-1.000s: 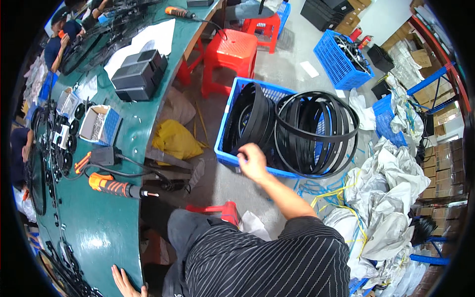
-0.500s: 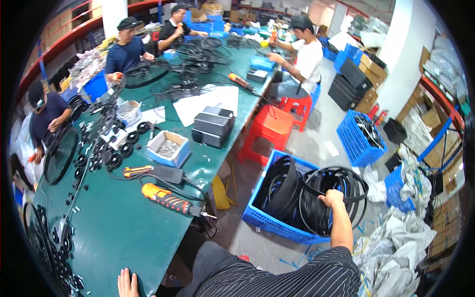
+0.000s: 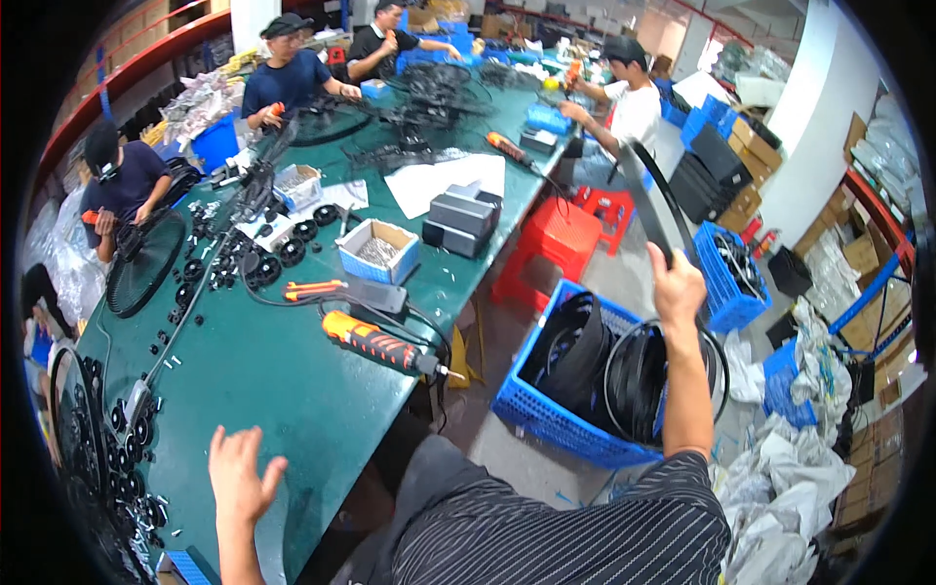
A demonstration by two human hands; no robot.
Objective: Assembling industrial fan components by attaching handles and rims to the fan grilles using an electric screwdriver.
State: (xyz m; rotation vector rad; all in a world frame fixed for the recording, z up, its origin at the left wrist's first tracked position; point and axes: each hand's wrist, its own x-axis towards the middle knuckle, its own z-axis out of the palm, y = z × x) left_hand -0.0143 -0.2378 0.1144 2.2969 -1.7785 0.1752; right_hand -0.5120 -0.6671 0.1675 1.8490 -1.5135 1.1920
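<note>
My right hand (image 3: 676,286) is raised over a blue crate (image 3: 556,421) and grips a thin black ring (image 3: 651,203), which rises edge-on above my fingers. More black rings and black round covers lie in that crate. My left hand (image 3: 239,476) hovers open over the near edge of the green table (image 3: 273,390), fingers spread and holding nothing. An orange and black electric screwdriver (image 3: 375,344) lies on the table beyond it, cable trailing.
A small box of screws (image 3: 379,251), black boxes (image 3: 461,222), papers, fan grilles and black round parts cover the table. Several people work along its far sides. Red stools (image 3: 552,249), another blue crate (image 3: 729,280) and white sacks (image 3: 790,478) stand on the floor to the right.
My right hand has lifted a black ring out of the crate and raised it. My view has swung up and left along the table. My left hand has come further up over the table's edge.
</note>
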